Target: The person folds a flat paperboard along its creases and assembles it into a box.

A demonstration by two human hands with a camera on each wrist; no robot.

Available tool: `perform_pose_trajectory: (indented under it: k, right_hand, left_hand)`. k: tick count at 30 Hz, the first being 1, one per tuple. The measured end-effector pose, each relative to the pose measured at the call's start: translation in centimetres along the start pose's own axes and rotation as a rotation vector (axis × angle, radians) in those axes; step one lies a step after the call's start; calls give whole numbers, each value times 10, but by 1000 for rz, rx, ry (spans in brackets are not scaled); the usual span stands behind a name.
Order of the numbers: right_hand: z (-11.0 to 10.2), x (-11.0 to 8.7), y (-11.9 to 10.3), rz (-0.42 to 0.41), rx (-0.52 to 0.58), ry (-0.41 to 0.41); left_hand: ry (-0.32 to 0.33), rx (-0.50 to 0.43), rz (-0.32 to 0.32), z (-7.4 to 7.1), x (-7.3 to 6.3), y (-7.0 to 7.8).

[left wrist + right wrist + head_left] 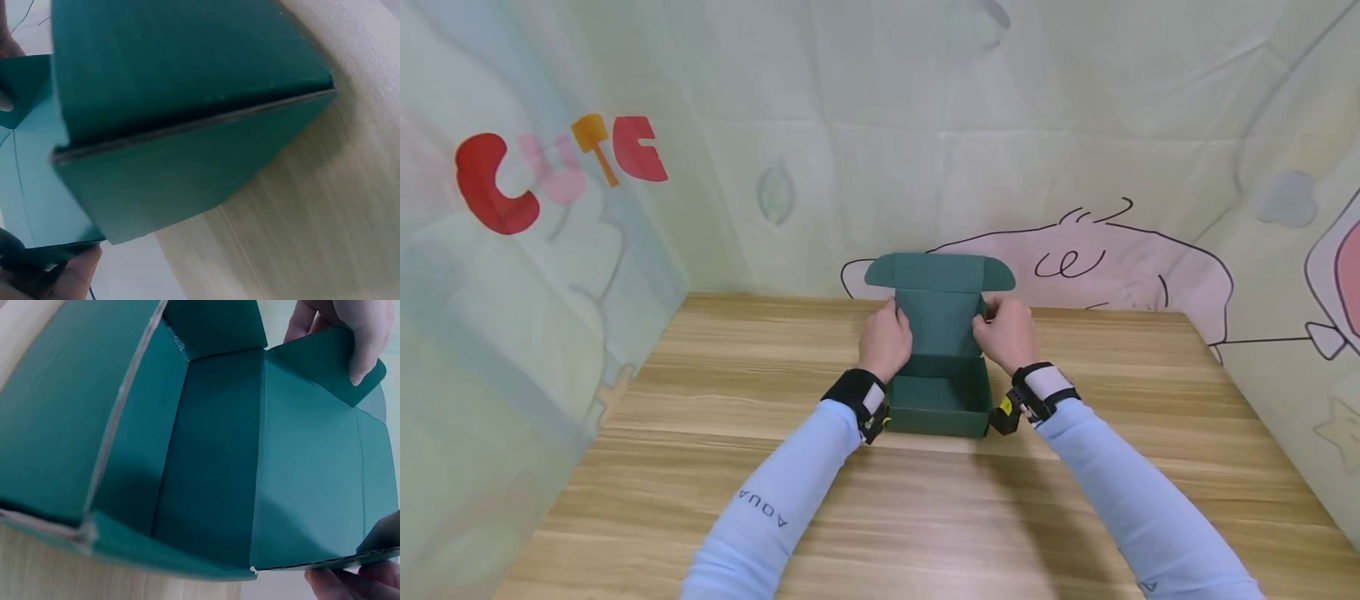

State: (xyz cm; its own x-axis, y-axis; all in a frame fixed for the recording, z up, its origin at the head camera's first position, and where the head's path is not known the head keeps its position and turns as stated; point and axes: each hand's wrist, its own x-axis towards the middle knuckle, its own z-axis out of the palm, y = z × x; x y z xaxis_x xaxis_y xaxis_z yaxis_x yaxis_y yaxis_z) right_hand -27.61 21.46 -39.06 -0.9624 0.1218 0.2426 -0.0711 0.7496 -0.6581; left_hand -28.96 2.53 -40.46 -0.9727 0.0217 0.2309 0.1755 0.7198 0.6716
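A dark green cardboard box (938, 422) stands on the table with its lid (938, 321) raised behind it. The lid's tuck flap (938, 272) points up, rounded ears spread to both sides. At the lid's left edge, my left hand (883, 342) pinches a side flap (325, 362) between thumb and fingers. On the opposite edge my right hand (1009, 335) pinches the other side flap, thumb on the inner face and fingers beneath in the right wrist view. Bare green floor (215, 450) shows inside the box. Its front corner fills much of the left wrist view.
The wood-grain table (760, 367) stretches to both sides of the box. A printed cloth (940, 150) hangs right behind the table's back edge, and more cloth rises at the left and right. Wrist-worn cameras (1006, 412) sit close to the box's sides.
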Motion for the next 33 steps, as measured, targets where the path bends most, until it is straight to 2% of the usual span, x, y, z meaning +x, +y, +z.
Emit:
perform_pose_trajectory:
  k: [3, 8, 13, 18, 23, 28, 32, 33]
  right_hand:
    - [-2, 1, 1, 32, 57, -20]
    - [-8, 2, 5, 141, 269, -90]
    - [-13, 2, 9, 181, 435, -164]
    - [-12, 2, 14, 170, 473, -128]
    - [-11, -2, 18, 155, 500, -92]
    - [-9, -6, 21, 139, 548, -93]
    - [-7, -10, 24, 118, 586, -108]
    - [-6, -11, 25, 112, 593, -112]
  left_hand:
    - [-12, -83, -16, -2, -1, 0]
    - [-19, -252, -68, -4, -2, -2]
    - [-11, -349, -92, -4, -1, -3]
    - [-21, -446, -78, -5, 0, -5]
    - [-72, -536, -66, -7, -1, -8]
    - [-147, -664, -121, -11, -5, -9]
    - [-158, -741, -159, -12, -9, -13]
    - [-163, -749, -166, -16, -12, -10]
